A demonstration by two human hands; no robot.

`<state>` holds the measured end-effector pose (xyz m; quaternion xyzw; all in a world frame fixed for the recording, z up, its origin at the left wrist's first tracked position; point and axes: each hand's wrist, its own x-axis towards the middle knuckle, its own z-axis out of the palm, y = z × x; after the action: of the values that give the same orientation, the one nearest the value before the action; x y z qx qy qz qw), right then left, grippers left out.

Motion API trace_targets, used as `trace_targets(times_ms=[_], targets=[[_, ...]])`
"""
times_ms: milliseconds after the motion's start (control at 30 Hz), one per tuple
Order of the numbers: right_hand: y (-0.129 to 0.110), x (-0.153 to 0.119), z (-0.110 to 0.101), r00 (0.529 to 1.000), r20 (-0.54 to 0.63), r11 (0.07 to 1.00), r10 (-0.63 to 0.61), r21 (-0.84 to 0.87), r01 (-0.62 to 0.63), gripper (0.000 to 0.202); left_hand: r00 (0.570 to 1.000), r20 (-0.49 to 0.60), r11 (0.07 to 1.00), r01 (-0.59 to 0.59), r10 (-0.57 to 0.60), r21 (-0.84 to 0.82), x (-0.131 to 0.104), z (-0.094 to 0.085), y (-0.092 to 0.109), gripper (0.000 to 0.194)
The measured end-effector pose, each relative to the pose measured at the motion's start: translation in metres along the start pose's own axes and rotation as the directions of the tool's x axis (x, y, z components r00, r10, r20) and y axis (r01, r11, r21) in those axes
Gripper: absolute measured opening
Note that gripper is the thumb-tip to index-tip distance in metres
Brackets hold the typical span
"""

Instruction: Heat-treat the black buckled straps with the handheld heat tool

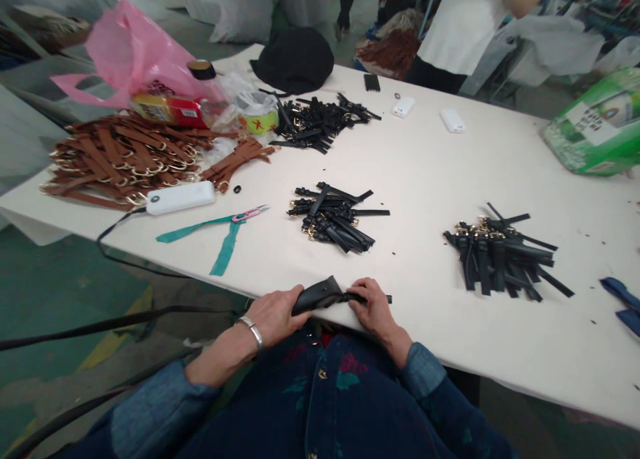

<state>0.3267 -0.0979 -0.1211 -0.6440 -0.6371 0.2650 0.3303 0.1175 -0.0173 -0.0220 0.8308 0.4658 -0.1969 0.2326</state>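
At the table's near edge my left hand (278,314) is closed round a wide, flat black leather piece (320,294). My right hand (371,308) pinches a narrow black strap (356,298) that meets the leather piece; the strap's end sticks out past my fingers. Whether the two are joined is hidden by my fingers. Beyond my hands lies a pile of short black straps with gold buckles (340,219). Another pile of black buckled straps (500,252) spreads to the right.
Brown straps (125,149) heap at the left, near a white power bank (181,197) with a cable. Thread snips (250,214) with teal cloth strips lie nearby. A black cap (295,59) and a green bag (597,126) stand farther back. A person (463,29) stands across the table.
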Motion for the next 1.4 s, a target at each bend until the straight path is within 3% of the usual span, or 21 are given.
trace_targets(times_ms=[200,367,733,900,1100,1400], targets=[[-0.008,-0.001,0.013,0.996,-0.085,0.998,0.015,-0.064,-0.021,0.014,0.999,-0.008,0.999,0.034,-0.034,0.016,-0.009,0.005,-0.011,0.034],[-0.006,-0.001,0.014,0.996,-0.087,0.998,-0.023,-0.067,0.017,0.008,0.998,0.012,0.998,0.058,-0.059,0.015,-0.013,0.002,-0.01,0.033],[-0.017,0.01,0.0,0.987,0.12,0.987,-0.104,-0.108,0.117,0.009,1.0,0.002,0.999,0.03,-0.03,0.032,-0.01,0.007,-0.01,0.037],[-0.015,0.013,0.001,0.994,0.1,0.997,-0.043,-0.055,0.049,0.012,0.998,0.011,0.998,0.054,-0.054,0.028,-0.012,0.005,-0.009,0.036],[-0.018,0.019,0.01,1.0,0.013,0.993,0.025,-0.114,-0.024,0.011,0.999,0.025,0.998,0.022,-0.023,0.065,-0.017,0.002,-0.01,0.035],[-0.017,0.023,0.014,0.999,0.002,0.998,0.05,-0.047,-0.049,0.011,0.999,0.034,0.999,-0.01,0.008,0.032,-0.003,-0.003,0.001,0.036]])
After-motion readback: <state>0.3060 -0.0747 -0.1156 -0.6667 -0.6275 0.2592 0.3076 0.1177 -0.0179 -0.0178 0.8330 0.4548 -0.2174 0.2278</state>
